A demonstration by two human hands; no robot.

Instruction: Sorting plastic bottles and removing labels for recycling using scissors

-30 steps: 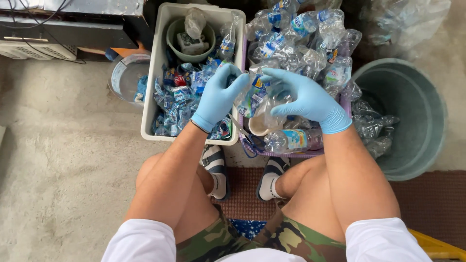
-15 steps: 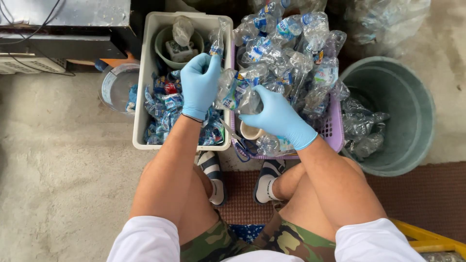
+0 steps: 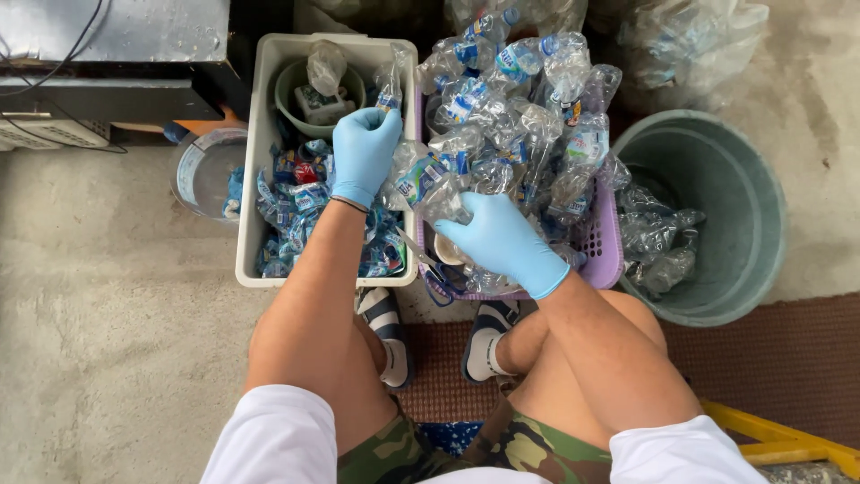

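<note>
Overhead, gloved left hand and right hand both clench one crushed bottle, lying crosswise, its ends hidden.

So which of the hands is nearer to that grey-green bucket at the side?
Right. The right hand is over the purple basket, which stands next to the grey-green bucket. The left hand is farther off, above the white bin.
</note>
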